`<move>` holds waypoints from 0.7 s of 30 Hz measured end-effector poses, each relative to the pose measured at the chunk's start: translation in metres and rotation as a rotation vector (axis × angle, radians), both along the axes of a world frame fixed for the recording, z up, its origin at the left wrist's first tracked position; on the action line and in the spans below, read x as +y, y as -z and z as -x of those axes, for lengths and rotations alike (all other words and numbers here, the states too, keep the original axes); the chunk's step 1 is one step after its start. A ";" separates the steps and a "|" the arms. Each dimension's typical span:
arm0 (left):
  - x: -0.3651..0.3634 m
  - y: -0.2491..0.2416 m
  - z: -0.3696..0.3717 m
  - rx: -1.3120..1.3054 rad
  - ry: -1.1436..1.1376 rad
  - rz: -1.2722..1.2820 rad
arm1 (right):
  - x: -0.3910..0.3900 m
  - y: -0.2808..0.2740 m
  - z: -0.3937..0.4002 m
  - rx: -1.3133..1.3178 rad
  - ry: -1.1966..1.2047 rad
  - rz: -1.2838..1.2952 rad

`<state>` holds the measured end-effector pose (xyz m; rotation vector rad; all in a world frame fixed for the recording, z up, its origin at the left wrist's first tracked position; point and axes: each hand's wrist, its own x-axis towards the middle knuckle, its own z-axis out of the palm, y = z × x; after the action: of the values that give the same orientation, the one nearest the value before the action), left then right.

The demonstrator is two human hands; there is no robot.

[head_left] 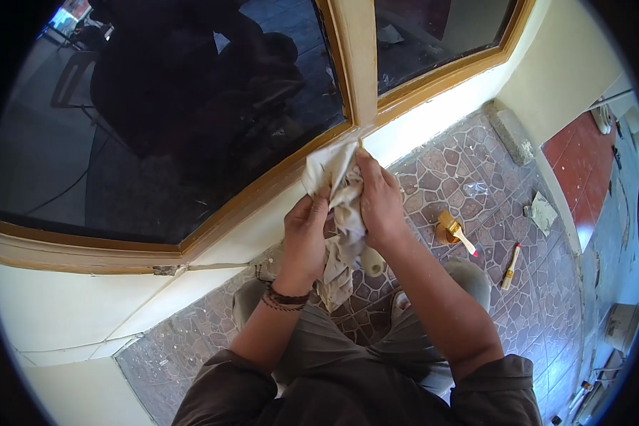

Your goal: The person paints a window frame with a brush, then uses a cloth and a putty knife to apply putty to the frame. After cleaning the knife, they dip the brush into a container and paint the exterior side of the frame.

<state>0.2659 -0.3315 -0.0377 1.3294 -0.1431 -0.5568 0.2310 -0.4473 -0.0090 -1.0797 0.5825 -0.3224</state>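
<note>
A: Crumpled off-white rag (pixel 339 213), bunched between both hands; top corner pressed up against the wooden window frame (pixel 358 64) where the upright meets the lower rail; loose tail hanging down below the wrists

B: Left hand (pixel 305 238) closed around the rag's lower left side, fingers curled in, beaded bracelet (pixel 284 298) at the wrist; right hand (pixel 380 202) clamped over the upper right side, fingertips near the frame; hands close together, only cloth between them

A: Beyond the fingertips, dark window glass (pixel 156 121) with a dim reflection; pale painted sill wall (pixel 85 305) under the left forearm; patterned floor tiles (pixel 468 163) beneath and to the right of the hands

B: To the right of the right forearm, a small tin with a paintbrush (pixel 456 231) lying across it; further right, a second brush (pixel 510 266) flat on the tiles; a small pale roll (pixel 372 261) just under the hanging cloth

A: Risks, as a guess: dangling tail dragging over dusty tiles, then smearing grit onto the wood; rag slipping from a loose left-hand grip

B: Also a knee or elbow shifting right, tipping the tin; too hard a press at the joint, wiping finish off unevenly
</note>
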 end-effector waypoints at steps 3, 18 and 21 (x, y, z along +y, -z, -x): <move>-0.010 -0.026 0.002 -0.161 -0.029 -0.258 | -0.003 0.005 -0.017 -0.040 -0.024 -0.080; -0.017 -0.070 -0.043 -0.726 0.052 -0.763 | 0.018 0.028 -0.085 -0.431 0.015 -1.129; -0.020 -0.068 -0.050 -0.751 0.063 -0.779 | 0.020 0.028 -0.089 -0.417 0.121 -1.104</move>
<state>0.3161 -0.3513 0.0300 2.2615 -0.6312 -0.1212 0.3199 -0.4277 -0.0374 0.0930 0.3522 -0.2587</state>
